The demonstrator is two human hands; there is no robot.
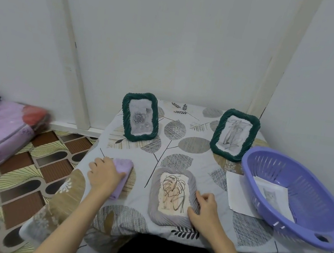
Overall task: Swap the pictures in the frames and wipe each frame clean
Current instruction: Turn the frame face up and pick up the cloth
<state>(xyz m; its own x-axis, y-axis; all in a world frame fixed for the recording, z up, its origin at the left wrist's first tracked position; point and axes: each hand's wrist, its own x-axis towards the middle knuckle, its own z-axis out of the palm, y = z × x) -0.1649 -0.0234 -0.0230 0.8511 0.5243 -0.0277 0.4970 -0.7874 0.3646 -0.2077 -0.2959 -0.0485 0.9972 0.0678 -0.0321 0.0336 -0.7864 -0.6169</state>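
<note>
The grey frame (pixel 174 197) lies flat near the table's (pixel 254 234) front edge, long axis running away from the person. The right hand (pixel 205 211) grips its right edge; the left hand (pixel 104 175), well apart, holds the purple cloth (pixel 122 170) just left of it.

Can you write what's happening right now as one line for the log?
left hand: rests on purple cloth | right hand: holds grey frame, flat on table | two green frames: upright | basket: holds a picture
</note>
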